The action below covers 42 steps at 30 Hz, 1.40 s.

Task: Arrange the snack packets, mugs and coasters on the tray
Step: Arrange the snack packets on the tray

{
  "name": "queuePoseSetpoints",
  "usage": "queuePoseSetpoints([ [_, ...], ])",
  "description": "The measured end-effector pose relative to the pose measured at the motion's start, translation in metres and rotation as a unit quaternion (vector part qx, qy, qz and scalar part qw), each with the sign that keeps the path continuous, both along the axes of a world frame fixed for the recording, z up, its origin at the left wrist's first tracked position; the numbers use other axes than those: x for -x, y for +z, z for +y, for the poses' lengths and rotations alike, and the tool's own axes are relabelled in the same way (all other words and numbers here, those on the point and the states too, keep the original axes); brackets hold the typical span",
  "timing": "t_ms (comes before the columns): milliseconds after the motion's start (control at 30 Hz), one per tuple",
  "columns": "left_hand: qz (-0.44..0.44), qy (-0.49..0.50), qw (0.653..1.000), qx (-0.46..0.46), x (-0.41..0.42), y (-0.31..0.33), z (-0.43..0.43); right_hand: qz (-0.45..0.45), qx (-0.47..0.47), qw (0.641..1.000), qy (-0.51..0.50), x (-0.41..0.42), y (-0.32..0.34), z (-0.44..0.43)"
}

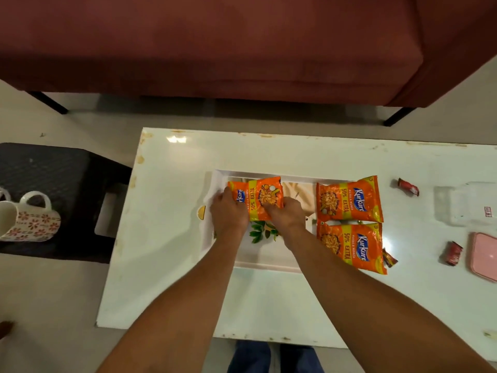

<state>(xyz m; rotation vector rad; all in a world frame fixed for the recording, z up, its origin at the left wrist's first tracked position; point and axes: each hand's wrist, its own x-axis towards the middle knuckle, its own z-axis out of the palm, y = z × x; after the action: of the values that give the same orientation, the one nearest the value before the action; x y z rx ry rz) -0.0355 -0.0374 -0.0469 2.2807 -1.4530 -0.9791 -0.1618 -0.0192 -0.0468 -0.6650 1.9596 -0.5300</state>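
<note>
A white tray [265,262] with a leaf print lies in the middle of the white table. Both hands hold one orange snack packet [258,196] over the tray's far left part: my left hand [228,214] grips its left near edge, my right hand [286,214] its right near corner. Two more orange packets lie at the tray's right side, one farther [349,200] and one nearer [352,244]. A floral mug [29,218] lies on its side on a dark stool at far left, with part of another mug [4,193] behind it.
Small red wrapped sweets [408,186] [454,253] [389,258] lie right of the packets. A clear box [465,203] and a pink lid-like thing [484,254] sit at the right edge. A dark stool [67,170] stands left of the table, a maroon sofa [215,41] beyond.
</note>
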Motion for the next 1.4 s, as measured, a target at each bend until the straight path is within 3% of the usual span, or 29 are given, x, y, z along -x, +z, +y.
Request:
queuePoseSetpoints([
  [167, 0.106, 0.03, 0.994, -0.019, 0.029, 0.008, 0.02, -0.054, 0.059, 0.997, -0.023, 0.03, 0.015, 0.023],
  [333, 0.213, 0.017, 0.976, -0.031, 0.086, 0.012, 0.06, -0.029, 0.105, 0.993, -0.053, 0.086, 0.033, 0.068],
  [533, 0.317, 0.034, 0.947, -0.046, 0.138, 0.015, 0.085, 0.032, 0.074, 0.995, -0.065, 0.122, 0.026, 0.095],
  [633, 0.296, 0.022, 0.955, -0.028, 0.146, 0.011, 0.087, 0.095, 0.087, 0.99, -0.058, 0.129, 0.023, 0.099],
  [767, 0.168, -0.043, 0.985, -0.024, 0.15, 0.002, 0.09, 0.215, 0.083, 0.973, -0.021, 0.131, 0.027, 0.109],
  [933, 0.047, -0.108, 0.993, -0.005, 0.152, -0.001, 0.091, 0.294, 0.061, 0.954, 0.022, 0.133, 0.026, 0.115],
  [1167, 0.059, -0.088, 0.994, 0.012, 0.151, -0.001, 0.09, 0.311, 0.06, 0.949, 0.004, 0.133, 0.027, 0.115],
  [1300, 0.061, -0.068, 0.994, 0.052, 0.138, 0.022, 0.083, 0.323, 0.152, 0.933, -0.045, 0.128, 0.05, 0.109],
  [1400, 0.06, -0.036, 0.994, 0.084, 0.114, 0.059, 0.072, 0.283, 0.239, 0.929, -0.015, 0.107, 0.083, 0.091],
])
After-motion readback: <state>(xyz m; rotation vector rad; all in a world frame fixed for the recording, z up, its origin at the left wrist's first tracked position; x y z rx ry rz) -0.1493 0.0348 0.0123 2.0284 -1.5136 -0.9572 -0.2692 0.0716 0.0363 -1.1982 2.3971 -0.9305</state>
